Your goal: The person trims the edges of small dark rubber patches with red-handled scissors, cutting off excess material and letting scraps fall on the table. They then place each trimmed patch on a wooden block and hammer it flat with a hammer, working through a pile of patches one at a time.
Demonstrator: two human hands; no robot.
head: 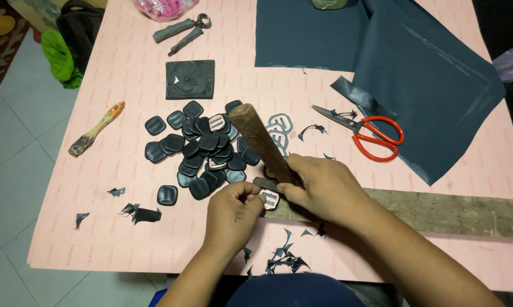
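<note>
Pinching a small patch (pixel 271 198) on the wooden plank (pixel 438 211), your left hand (pixel 234 213) steadies it while your right hand (pixel 319 190) grips a wooden-handled tool (pixel 262 139). Beyond lie black patches (pixel 202 150), red scissors (pixel 376 133), a brush (pixel 96 129) and dark fabric (pixel 404 62).

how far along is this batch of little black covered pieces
Done: a pile of black covered pieces lies on the pink sheet. In hand: the left hand steadies one piece while the right hand holds a wooden-handled tool. Left: uncut dark fabric.
</note>
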